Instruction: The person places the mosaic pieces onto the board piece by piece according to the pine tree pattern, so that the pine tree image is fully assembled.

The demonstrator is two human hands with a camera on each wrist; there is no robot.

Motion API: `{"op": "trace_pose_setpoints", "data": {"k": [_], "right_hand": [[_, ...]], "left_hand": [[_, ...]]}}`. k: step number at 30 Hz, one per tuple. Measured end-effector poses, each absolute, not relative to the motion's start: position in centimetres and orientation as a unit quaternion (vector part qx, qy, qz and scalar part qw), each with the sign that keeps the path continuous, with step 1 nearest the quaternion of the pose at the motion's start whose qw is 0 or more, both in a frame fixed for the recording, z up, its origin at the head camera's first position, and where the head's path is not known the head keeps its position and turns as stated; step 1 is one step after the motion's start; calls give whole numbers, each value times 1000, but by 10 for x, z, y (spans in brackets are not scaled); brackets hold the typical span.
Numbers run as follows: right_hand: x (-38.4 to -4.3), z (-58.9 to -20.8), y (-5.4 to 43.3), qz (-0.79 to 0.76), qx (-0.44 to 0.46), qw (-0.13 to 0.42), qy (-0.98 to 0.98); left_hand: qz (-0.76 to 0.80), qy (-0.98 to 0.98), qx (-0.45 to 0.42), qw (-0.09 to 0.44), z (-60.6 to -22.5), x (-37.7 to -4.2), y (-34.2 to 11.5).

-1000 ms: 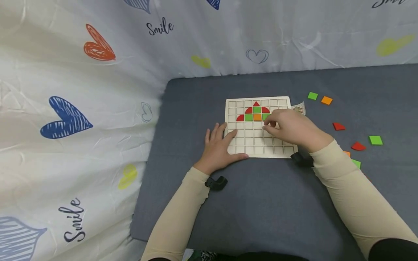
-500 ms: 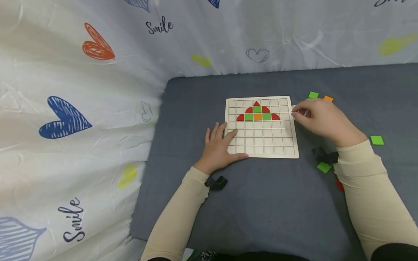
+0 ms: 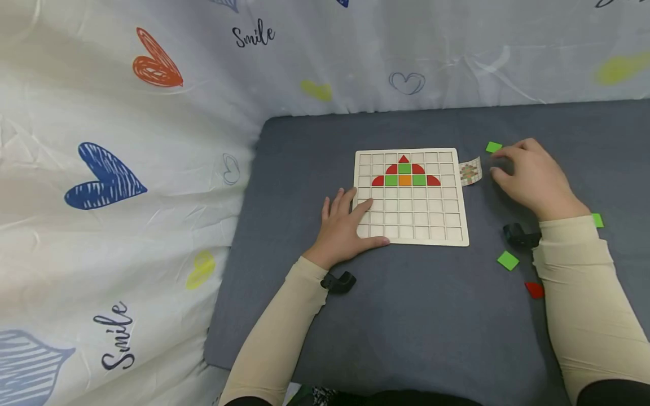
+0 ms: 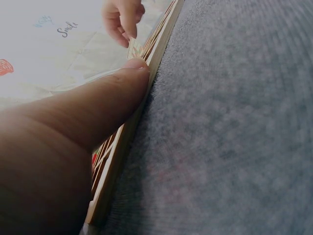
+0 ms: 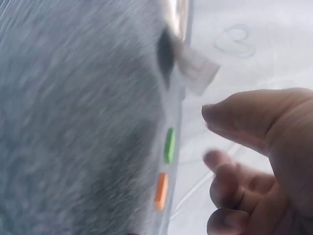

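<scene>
A pale wooden grid board [image 3: 412, 223] lies on the dark table. Set in its upper cells are a red triangle tile [image 3: 403, 159], red rounded tiles [image 3: 378, 181], green squares [image 3: 391, 180] and an orange square tile [image 3: 404, 180]. My left hand [image 3: 345, 230] rests at the board's lower left corner, fingers spread; in the left wrist view its thumb [image 4: 110, 95] lies on the board's edge. Right of the board my right hand [image 3: 538, 180] hovers with thumb and fingers apart, nothing between them. Its fingertips are near a loose green square tile [image 3: 493, 147].
A small printed paper slip [image 3: 470, 171] sticks out by the board's right edge. Another green tile [image 3: 508, 260] and a red tile [image 3: 534, 290] lie nearer the right sleeve. An orange tile [image 5: 161, 191] shows in the right wrist view. A patterned curtain [image 3: 406, 56] borders the table.
My right hand has moved right, off the board and past the paper slip, uncovering a red rounded tile at the row's right end. Its fingers have parted. My left hand has stayed put.
</scene>
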State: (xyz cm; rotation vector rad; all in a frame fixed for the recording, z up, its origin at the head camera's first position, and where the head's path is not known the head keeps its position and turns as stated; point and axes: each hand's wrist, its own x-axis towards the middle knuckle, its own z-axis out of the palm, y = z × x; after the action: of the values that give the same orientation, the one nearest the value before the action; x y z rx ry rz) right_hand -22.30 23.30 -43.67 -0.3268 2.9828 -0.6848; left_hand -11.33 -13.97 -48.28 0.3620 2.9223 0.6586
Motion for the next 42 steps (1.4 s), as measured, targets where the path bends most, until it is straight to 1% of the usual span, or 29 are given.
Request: {"op": "trace_pose_setpoints", "data": {"k": [6,12,16,22,34,39,42], "right_hand": [[-228,-445,241,-224,-65,64,970],[-232,-451,246,-204,-72,91,972],[-233,-453,249,-193,-85,91,973],[-230,-451,251,-192,-95,71,974],[-231,-449,253,-198,-98,52,974],[-233,-452,255,-199,-96,59,974],[-237,-453,252,-199,-94,88,971]], "left_hand": [[220,966,115,67,-481,-114,-138],[217,967,114,67,-481,-113,-138],[218,967,113,66,-481,-113,-137],[220,967,113,66,-481,-113,-137],[218,967,115,63,-481,-114,-139],[216,967,118,67,-482,-114,-138],[215,967,116,69,-482,-114,-140]]}}
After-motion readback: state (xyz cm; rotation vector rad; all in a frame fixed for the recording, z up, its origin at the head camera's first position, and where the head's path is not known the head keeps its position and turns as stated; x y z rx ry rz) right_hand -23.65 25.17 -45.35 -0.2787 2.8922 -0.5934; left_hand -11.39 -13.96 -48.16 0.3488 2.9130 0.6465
